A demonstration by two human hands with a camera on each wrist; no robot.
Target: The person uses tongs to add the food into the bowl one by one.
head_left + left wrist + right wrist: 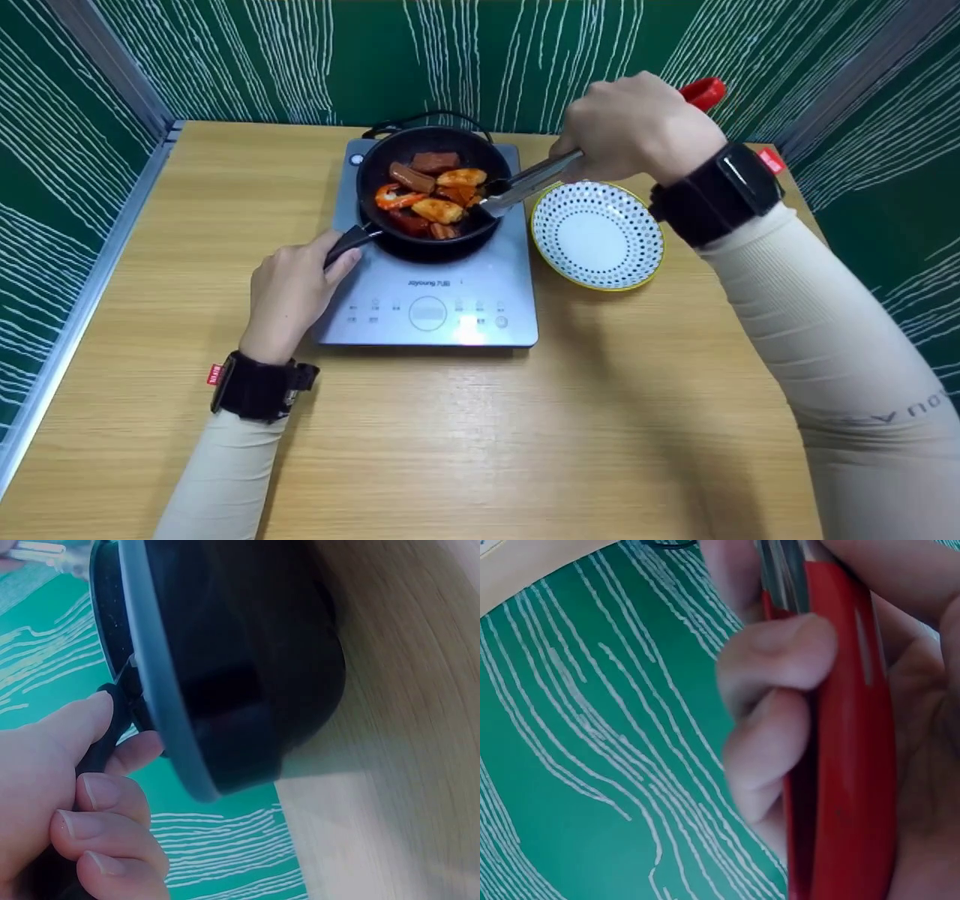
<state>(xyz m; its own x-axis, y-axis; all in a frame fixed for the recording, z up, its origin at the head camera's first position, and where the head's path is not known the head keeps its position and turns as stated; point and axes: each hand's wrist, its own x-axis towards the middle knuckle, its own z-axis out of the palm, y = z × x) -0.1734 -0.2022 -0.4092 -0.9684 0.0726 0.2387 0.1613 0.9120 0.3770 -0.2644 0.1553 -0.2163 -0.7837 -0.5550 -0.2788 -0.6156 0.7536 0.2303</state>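
My left hand (pixel 291 292) grips the black handle (pixel 351 244) of a frying pan (pixel 367 199), which sits over the induction cooker (pixel 390 289). In the left wrist view the fingers (pixel 112 829) curl round that handle. Several pieces of food lie in the pan, among them a shrimp (pixel 394 196), browned yellowish pieces (pixel 439 211) and reddish-brown chunks (pixel 435 162). My right hand (pixel 634 124) holds metal tongs (pixel 536 180) by their red handle (pixel 855 750). The tongs' tips reach into the pan's right side, at the food. Whether they pinch a piece, I cannot tell.
A white dotted plate (pixel 592 236) with a yellow rim stands on the wooden table (pixel 435 442), just right of the cooker. A black cable (pixel 442 114) loops behind the pan. Green walls (pixel 510 60) with white lines enclose the table's back and sides.
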